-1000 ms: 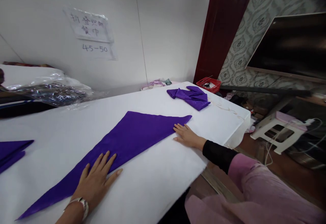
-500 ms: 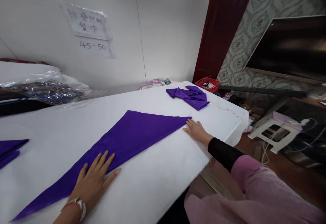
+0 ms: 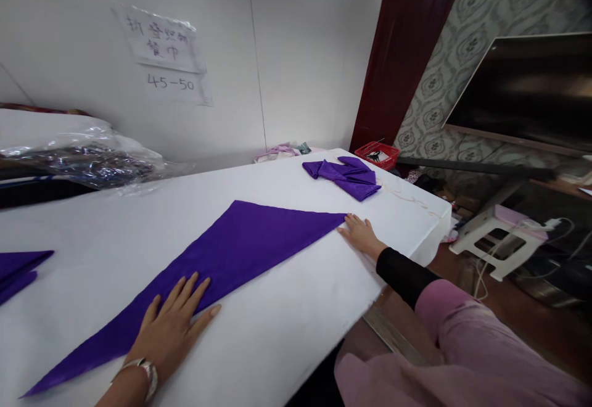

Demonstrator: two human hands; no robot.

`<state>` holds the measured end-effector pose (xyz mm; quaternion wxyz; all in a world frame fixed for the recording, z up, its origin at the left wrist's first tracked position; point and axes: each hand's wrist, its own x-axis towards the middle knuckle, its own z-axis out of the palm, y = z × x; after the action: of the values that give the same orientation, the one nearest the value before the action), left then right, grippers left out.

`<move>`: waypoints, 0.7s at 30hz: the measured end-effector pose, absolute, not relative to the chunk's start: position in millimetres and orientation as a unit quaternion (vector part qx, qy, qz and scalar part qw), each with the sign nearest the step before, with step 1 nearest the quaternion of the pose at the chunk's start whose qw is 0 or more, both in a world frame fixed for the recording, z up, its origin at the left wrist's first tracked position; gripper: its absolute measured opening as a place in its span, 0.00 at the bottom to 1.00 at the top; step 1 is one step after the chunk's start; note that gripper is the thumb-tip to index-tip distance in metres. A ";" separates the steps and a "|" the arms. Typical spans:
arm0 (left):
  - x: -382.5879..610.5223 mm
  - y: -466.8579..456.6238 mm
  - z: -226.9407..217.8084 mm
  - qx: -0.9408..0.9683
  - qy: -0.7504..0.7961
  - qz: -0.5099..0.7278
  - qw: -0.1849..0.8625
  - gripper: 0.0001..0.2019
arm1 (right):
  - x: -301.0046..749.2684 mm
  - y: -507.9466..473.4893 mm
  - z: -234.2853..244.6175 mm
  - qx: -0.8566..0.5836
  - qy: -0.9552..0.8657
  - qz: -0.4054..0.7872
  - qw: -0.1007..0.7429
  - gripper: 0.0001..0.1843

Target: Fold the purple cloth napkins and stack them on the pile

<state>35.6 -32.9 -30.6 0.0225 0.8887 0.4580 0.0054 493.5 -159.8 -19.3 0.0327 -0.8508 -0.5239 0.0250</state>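
Purple cloth (image 3: 245,246), left hand (image 3: 170,320) spread on its near edge, right hand (image 3: 363,234) unclenched at its right tip

Soft, even, slightly cool light falls across the white counter (image 3: 287,320), leaving only faint shadows; its source cannot be told. The wall (image 3: 305,43) reads grey rather than white. Sharp highlights sparkle on the clear plastic (image 3: 99,163), and a dull brownish sheen lies on the dark screen (image 3: 522,86). The floor (image 3: 515,317) sinks into dimness. Wide-angle stretch pulls at the pink sleeve (image 3: 499,339) (it smears towards the lower corner), the upper right corner darkens to black, and the handwriting (image 3: 155,26) looks slightly soft.
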 end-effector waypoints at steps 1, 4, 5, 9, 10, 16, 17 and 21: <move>35.7 -32.8 -30.8 0.889 0.456 0.007 0.023 0.33 | 494.0 -159.7 -19.5 -0.852 -0.522 0.030 0.032 0.38; 36.7 -33.0 -29.7 0.888 0.460 -0.002 0.030 0.33 | 495.5 -159.9 -19.4 -0.851 -0.522 0.033 0.030 0.37; 37.4 -33.3 -28.8 0.887 0.462 -0.006 0.031 0.33 | 495.4 -160.1 -19.3 -0.850 -0.525 0.031 0.029 0.37; 40.9 -37.0 -23.0 0.882 0.470 -0.009 0.037 0.32 | 486.1 -159.5 -19.4 -0.830 -0.557 0.002 0.040 0.34; 41.7 -38.5 -21.0 0.881 0.471 -0.007 0.040 0.32 | 481.2 -158.7 -19.4 -0.816 -0.576 -0.010 0.048 0.34; 42.0 -46.1 -11.2 0.880 0.470 -0.003 0.067 0.33 | 437.2 -141.2 -13.7 -0.710 -0.696 -0.005 0.103 0.34; 41.4 -46.7 -10.9 0.880 0.469 0.001 0.070 0.34 | 427.7 -136.5 -11.9 -0.696 -0.710 0.009 0.107 0.35; 39.4 -48.6 -11.0 0.882 0.463 0.020 0.081 0.35 | 389.5 -120.0 -7.4 -0.631 -0.767 0.068 0.089 0.35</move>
<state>39.4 -48.6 -11.0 0.0811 0.8824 0.4631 0.0202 389.5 -120.0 -7.4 0.0893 -0.6312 -0.7675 0.0675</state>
